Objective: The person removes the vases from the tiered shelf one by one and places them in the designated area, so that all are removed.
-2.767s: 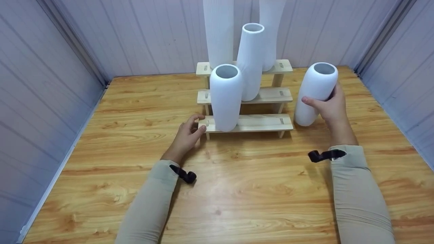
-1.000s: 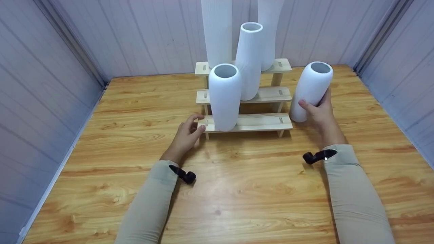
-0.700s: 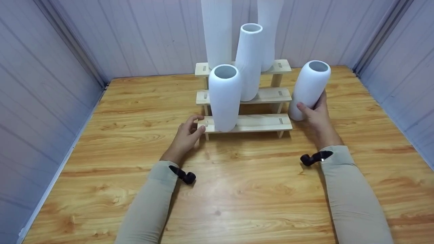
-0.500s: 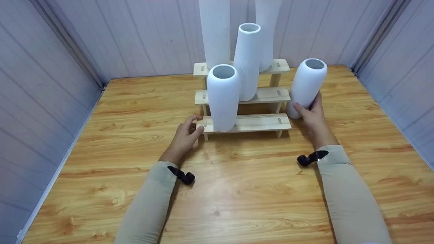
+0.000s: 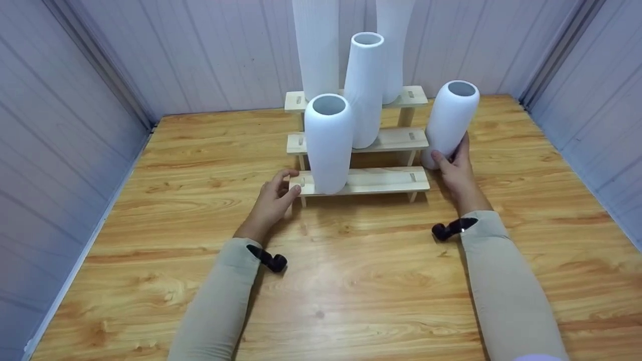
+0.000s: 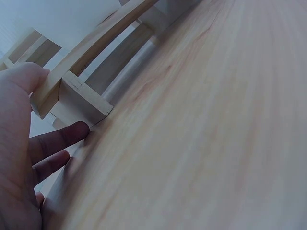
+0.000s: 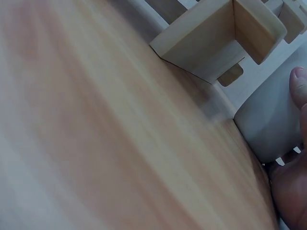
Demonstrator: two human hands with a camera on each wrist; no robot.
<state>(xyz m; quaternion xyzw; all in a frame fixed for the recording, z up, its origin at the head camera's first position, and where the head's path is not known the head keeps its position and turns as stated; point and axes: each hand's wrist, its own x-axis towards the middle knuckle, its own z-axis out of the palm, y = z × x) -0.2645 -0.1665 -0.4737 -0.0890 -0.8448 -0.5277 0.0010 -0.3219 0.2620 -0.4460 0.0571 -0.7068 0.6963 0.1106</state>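
Observation:
A three-tier pale wooden stand (image 5: 386,180) is at the back of the table. My left hand (image 5: 271,203) grips the left end of its lowest shelf, with the thumb at the front corner; in the left wrist view the other fingers (image 6: 62,139) reach low by the stand's leg. My right hand (image 5: 456,173) holds a white vase (image 5: 451,118) around its lower right side, thumb in front. This vase leans to the right, its base low at the table just beside the stand's right end. Another white vase (image 5: 328,145) stands on the lowest shelf, left of its middle.
A narrower-necked white vase (image 5: 366,90) stands on the middle shelf. Two tall vases, a ribbed one (image 5: 318,50) and a curved one (image 5: 394,50), stand on the top shelf, their tops out of view. Pale panel walls (image 5: 225,60) enclose the wooden table (image 5: 351,281) at back and sides.
My right hand has moved the vase left and a little back, closer to the stand's right end. My left hand has kept its place on the lowest shelf.

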